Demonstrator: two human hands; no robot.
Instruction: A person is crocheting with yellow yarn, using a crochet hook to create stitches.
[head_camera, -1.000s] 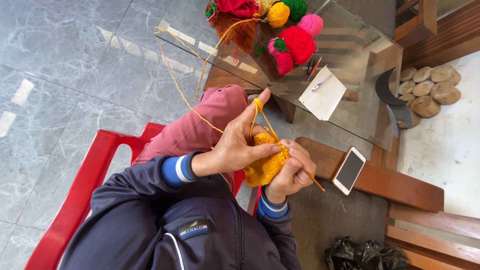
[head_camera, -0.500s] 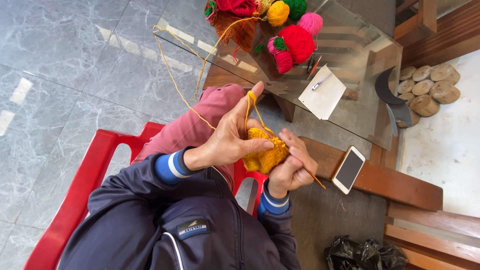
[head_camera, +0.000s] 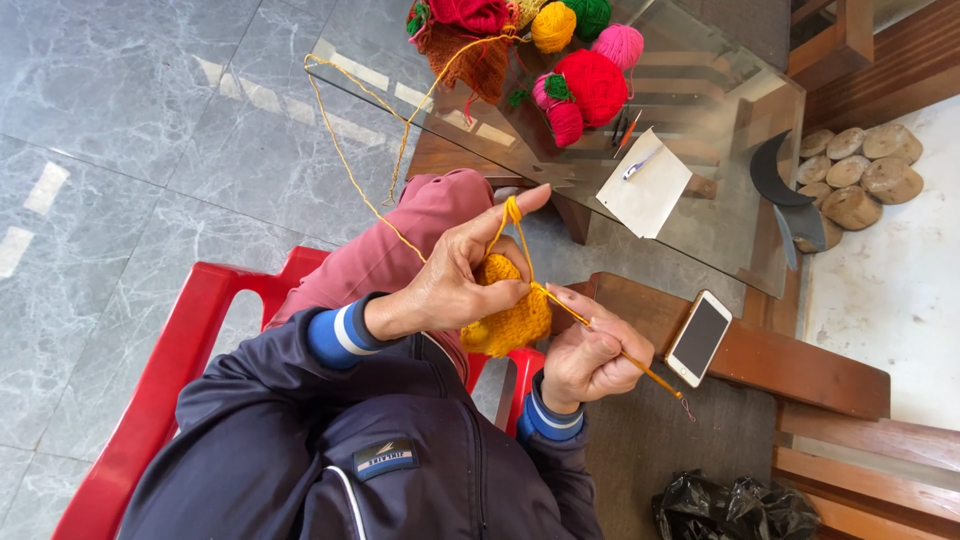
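Crocheting orange yarn in the lap

Left hand (head_camera: 455, 280) pinches the orange crochet piece (head_camera: 508, 318); right hand (head_camera: 590, 355) holds the crochet hook (head_camera: 655, 378).

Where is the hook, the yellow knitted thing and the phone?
crochet hook (head_camera: 640, 368), head view, on its thin shaft past the right hand.
yellow crochet piece (head_camera: 512, 318), head view, on its middle.
phone (head_camera: 699, 338), head view, on its dark screen.

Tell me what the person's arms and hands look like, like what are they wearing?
Both arms are in dark navy jacket sleeves. Each sleeve ends in a bright blue knit cuff with a white stripe. The left hand and right hand are bare: no gloves show. A small rectangular patch sits on the jacket.
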